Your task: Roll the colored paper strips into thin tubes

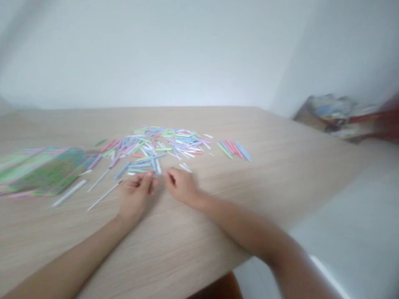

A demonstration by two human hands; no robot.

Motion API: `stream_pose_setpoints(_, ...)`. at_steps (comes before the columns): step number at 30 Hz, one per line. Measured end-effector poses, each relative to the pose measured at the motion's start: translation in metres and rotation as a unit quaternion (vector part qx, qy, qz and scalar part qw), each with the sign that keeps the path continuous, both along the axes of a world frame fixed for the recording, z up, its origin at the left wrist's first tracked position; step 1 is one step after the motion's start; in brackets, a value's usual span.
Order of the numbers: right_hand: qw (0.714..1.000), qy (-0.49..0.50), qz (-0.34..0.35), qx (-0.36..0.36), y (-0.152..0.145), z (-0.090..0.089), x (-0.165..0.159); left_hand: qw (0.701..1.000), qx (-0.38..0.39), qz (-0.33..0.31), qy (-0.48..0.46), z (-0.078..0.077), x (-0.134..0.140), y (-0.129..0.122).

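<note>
My left hand (136, 190) is closed in a pinch over the table, thumb against the fingers. My right hand (181, 185) is curled just beside it, a small gap between the two. What either hand holds, if anything, is too small and blurred to make out. Right in front of them spreads a loose pile of thin pastel sticks (163, 141) in white, blue, green, pink and purple. Blue sticks (140, 165) lie closest to my left fingertips. A couple of short white sticks (185, 167) rest behind my right hand.
A blurred green and pink bundle (46, 170) lies at left, with a thick white stick (69, 193) and thin rods (102, 196) near it. To the right, several green, pink and blue sticks (233, 149) sit side by side. A cluttered box (327, 112) stands beyond the wooden table (280, 174).
</note>
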State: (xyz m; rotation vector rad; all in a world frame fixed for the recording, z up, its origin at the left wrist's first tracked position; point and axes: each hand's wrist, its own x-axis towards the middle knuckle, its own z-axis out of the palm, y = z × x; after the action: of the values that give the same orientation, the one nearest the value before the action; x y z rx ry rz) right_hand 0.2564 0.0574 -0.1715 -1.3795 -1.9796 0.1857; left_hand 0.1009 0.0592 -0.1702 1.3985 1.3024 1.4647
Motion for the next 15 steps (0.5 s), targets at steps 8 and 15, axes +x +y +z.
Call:
stream_pose_setpoints(8, 0.991, -0.096, 0.089, 0.013, -0.004, -0.003, -0.005, 0.991, -0.008, 0.135, 0.003, -0.006, -0.003, 0.013)
stream_pose_setpoints(15, 0.99, 0.031, -0.047, -0.131, 0.023, -0.003, 0.008, 0.965, 0.03, 0.257, 0.04, -0.008, -0.027, 0.02)
